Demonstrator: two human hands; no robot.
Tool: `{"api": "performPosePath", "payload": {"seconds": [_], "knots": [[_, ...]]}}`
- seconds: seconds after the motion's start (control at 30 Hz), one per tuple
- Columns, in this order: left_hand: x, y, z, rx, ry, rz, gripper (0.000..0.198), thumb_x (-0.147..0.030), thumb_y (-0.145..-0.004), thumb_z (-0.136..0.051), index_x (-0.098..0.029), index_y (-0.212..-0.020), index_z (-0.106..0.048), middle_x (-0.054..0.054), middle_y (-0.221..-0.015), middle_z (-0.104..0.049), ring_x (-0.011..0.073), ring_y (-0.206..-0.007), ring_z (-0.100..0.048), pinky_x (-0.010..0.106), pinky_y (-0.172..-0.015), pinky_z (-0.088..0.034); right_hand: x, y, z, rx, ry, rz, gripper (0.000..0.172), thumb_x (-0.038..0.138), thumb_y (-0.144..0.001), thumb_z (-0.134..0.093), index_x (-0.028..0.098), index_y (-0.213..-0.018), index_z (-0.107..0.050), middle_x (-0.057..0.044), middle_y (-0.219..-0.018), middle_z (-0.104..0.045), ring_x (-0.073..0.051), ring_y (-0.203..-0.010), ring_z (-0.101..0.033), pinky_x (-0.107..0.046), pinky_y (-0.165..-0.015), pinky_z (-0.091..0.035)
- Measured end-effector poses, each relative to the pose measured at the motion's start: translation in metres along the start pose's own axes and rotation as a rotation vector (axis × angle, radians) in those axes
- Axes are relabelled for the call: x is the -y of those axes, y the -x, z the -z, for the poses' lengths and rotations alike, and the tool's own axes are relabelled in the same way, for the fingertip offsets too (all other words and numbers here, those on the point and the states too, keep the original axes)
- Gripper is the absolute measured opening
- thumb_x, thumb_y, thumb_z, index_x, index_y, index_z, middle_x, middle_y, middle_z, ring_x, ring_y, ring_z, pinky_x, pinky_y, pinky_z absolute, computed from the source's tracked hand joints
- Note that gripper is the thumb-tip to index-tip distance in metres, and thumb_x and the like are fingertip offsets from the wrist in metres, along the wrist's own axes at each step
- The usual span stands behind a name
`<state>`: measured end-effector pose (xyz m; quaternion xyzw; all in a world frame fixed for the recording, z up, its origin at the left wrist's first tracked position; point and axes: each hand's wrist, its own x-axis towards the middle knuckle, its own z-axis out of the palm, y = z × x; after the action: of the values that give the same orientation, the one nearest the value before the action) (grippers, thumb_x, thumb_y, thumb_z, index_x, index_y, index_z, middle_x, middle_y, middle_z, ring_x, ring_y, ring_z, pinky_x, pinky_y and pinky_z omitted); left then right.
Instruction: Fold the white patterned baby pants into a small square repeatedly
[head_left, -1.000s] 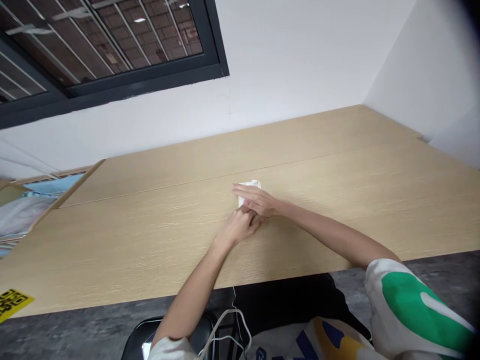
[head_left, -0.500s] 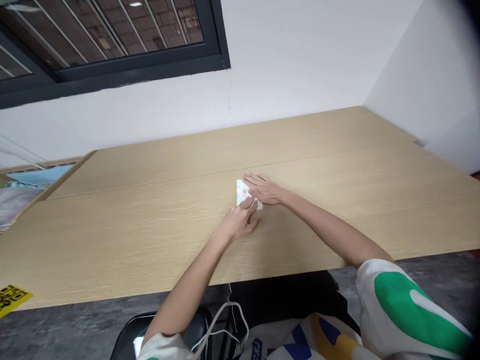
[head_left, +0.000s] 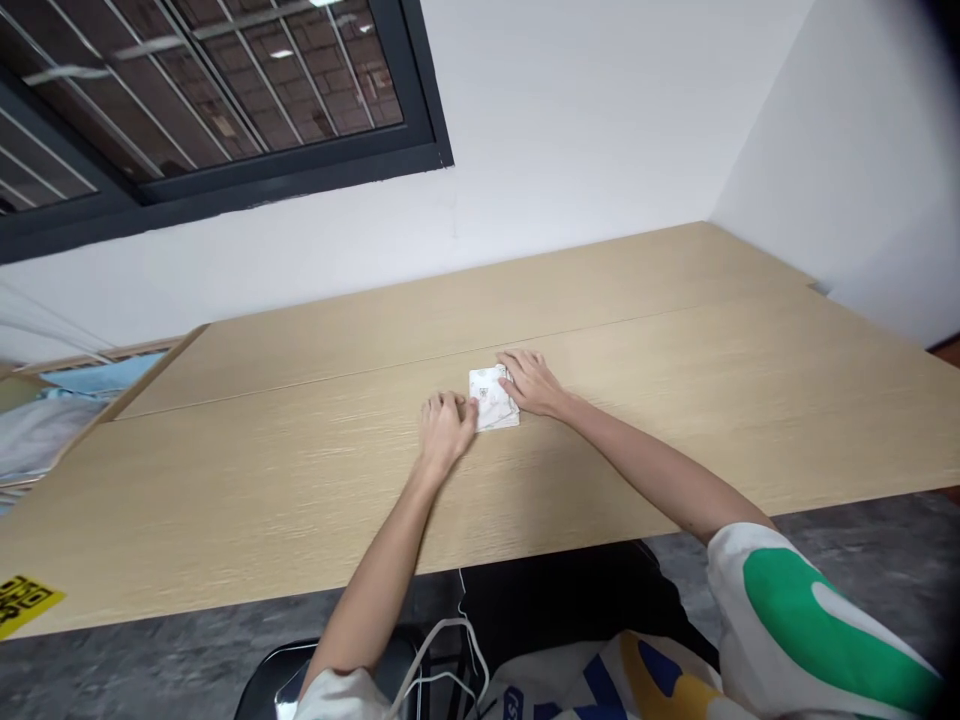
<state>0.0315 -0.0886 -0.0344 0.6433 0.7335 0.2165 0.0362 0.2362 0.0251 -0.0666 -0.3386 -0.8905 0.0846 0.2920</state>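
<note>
A small white folded square (head_left: 491, 402) with a faint printed pattern lies flat on the wooden table. Whether it is cloth or paper I cannot tell. At its left edge is my left hand (head_left: 446, 430), fingers bent and apart on the tabletop, the thumb touching the square's side. My right hand (head_left: 531, 382) rests over the upper right edge, its thumb on the square and its fingers lying loosely beyond. Part of the right edge is hidden under that hand.
The light wooden table (head_left: 300, 480) reaches back to a white wall beneath a dark-framed window (head_left: 300, 185). A yellow code sticker (head_left: 26, 603) is at the front left. Beyond the left end lie bluish and white fabrics (head_left: 56, 425). A black chair (head_left: 277, 680) stands below.
My left hand has slid left, off the square's lower right part to its left edge. My right hand has moved slightly right, uncovering more of the square. The view has tilted a little.
</note>
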Motion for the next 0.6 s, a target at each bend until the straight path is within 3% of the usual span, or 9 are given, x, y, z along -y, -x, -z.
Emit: {"api": "performPosePath", "payload": {"seconds": [0.17, 0.37, 0.5, 0.6], "knots": [[0.002, -0.005, -0.013, 0.045, 0.052, -0.019, 0.032, -0.044, -0.1, -0.052, -0.015, -0.097, -0.064, 0.017, -0.102, -0.068, 0.0337, -0.109, -0.062, 0.052, -0.103, -0.046, 0.004, -0.001, 0.003, 0.041, 0.112, -0.009, 0.055, 0.055, -0.103, -0.052, 0.016, -0.141, -0.062, -0.02, -0.134, -0.062, -0.036, -0.123, -0.052, -0.052, -0.106, -0.036], [-0.006, -0.01, -0.009, 0.083, 0.188, -0.069, 0.021, -0.037, -0.099, -0.05, -0.018, -0.096, -0.058, 0.011, -0.094, -0.068, 0.0268, -0.094, -0.065, 0.043, -0.091, -0.05, 0.018, 0.003, 0.016, 0.068, 0.158, -0.099, 0.044, 0.05, -0.103, -0.055, 0.017, -0.131, -0.063, -0.019, -0.13, -0.064, -0.034, -0.122, -0.052, -0.047, -0.103, -0.037], [-0.028, 0.002, -0.004, 0.148, 0.327, -0.134, 0.024, -0.04, -0.101, -0.049, -0.017, -0.101, -0.055, 0.01, -0.094, -0.068, 0.0243, -0.088, -0.065, 0.039, -0.085, -0.051, 0.038, 0.026, 0.045, 0.117, 0.133, -0.167, 0.026, 0.035, -0.104, -0.052, 0.016, -0.119, -0.062, -0.017, -0.123, -0.068, -0.032, -0.119, -0.055, -0.044, -0.101, -0.037], [-0.055, 0.021, 0.002, 0.218, 0.426, -0.205, 0.028, -0.044, -0.102, -0.049, -0.017, -0.102, -0.054, 0.008, -0.092, -0.067, 0.0212, -0.086, -0.064, 0.035, -0.08, -0.051, 0.053, 0.064, 0.084, 0.055, -0.002, -0.217, 0.014, 0.029, -0.103, -0.049, 0.018, -0.105, -0.058, -0.011, -0.11, -0.07, -0.027, -0.108, -0.06, -0.041, -0.097, -0.04]]}}
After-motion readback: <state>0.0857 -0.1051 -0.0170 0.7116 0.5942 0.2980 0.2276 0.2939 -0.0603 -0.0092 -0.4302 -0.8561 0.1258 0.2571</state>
